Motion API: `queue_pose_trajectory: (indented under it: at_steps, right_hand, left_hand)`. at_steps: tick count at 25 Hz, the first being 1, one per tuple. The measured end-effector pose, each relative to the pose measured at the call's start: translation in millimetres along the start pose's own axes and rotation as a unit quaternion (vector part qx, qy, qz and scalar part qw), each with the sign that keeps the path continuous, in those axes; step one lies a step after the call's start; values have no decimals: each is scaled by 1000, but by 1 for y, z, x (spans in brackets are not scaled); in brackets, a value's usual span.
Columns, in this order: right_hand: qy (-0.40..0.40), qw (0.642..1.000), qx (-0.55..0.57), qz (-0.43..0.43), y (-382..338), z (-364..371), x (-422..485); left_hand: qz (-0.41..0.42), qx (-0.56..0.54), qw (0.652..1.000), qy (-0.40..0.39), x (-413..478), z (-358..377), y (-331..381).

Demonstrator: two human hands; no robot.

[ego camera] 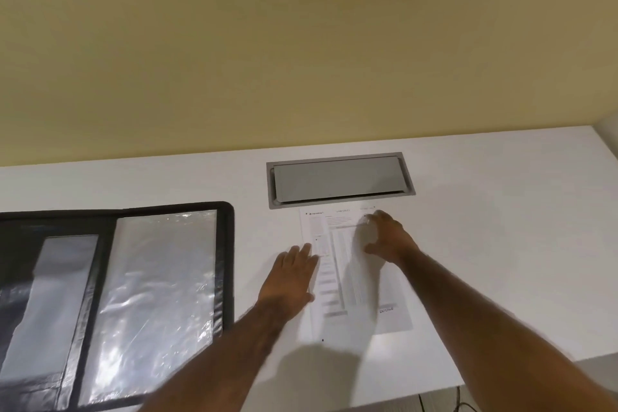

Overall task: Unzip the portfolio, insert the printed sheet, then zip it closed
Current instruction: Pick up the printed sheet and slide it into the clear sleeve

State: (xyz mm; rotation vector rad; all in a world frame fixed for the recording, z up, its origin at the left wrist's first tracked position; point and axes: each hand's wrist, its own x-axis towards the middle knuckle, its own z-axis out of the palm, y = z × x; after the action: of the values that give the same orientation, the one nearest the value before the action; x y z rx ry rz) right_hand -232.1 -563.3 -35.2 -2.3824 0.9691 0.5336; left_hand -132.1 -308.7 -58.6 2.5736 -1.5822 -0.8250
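While lying unzipped and spread open at the left of the white desk (501, 244), the black portfolio (228, 261) is showing clear plastic sleeves (160, 294). The printed sheet (347, 278) is lying flat just right of it, below a grey cable hatch (337, 179). The left hand (291, 278) is resting flat, fingers straight, on the sheet's left edge. The right hand (388, 237) is arching over the upper right, fingers spread and half-bent, gripping nothing; contact is blurred.

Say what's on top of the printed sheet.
On the printed sheet, the left hand lies flat at its left edge; the right hand arches over its upper right. Print beneath both is hidden.
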Motion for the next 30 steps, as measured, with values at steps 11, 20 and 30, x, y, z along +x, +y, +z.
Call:
queue_pose_trajectory:
  at_steps: [11,20,30]
  right_hand:
    - [12,998,-49,-23,11,-15,34]
    - [37,962,269,25,-4,-14,23]
    - [8,894,436,103,7,1,-40]
  left_hand:
    - [-47,10,999,-25,11,8,11]
    - [-59,6,998,-30,10,9,14]
    - [-50,-66,996,-21,10,8,9]
